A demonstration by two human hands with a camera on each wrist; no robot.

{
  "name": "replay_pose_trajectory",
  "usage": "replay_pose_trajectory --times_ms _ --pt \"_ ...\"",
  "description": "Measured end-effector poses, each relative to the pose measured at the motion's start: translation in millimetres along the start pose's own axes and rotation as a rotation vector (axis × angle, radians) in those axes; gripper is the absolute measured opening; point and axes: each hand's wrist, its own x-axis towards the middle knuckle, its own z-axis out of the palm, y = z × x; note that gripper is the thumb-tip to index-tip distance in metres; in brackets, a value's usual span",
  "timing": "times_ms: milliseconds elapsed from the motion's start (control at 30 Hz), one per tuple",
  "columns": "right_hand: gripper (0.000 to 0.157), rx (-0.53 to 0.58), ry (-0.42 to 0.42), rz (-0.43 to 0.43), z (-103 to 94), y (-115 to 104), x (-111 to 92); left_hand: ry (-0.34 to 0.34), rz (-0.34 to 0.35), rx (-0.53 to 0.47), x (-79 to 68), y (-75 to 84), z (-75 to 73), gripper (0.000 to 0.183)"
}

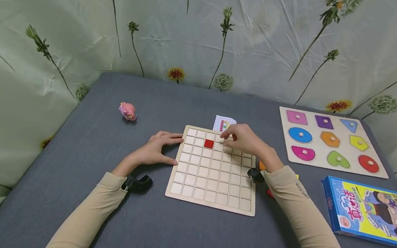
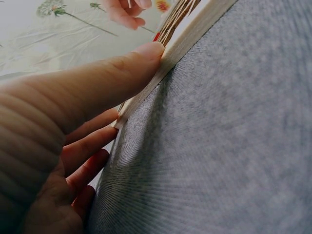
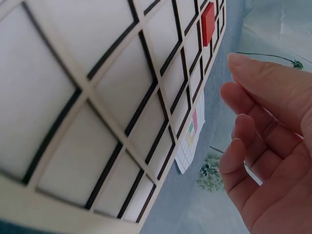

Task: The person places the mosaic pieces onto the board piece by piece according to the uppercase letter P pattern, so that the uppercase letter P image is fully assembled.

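Over the far part of the wooden grid board (image 1: 203, 171), the right hand (image 1: 245, 140) hangs with fingers loosely bent, its grip released and holding nothing. On the board, left of that grip, sits one red square tile (image 1: 208, 144). Along the board's left edge, the left hand (image 1: 155, 148) rests thumb and fingertips, its grip relaxed. Just beyond the board lies a printed pattern card (image 1: 221, 123).

The grid board (image 1: 209, 204) looks like smooth matt wood, the table cover (image 1: 184, 239) matt woven cloth.
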Motion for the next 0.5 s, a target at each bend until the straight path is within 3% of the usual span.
replay_pose_trajectory --times_ms 500 --pt "0.016 -0.030 0.015 0.053 -6.7 7.6 -23.5 -0.004 -0.002 0.002 0.2 1.3 -0.2 0.072"
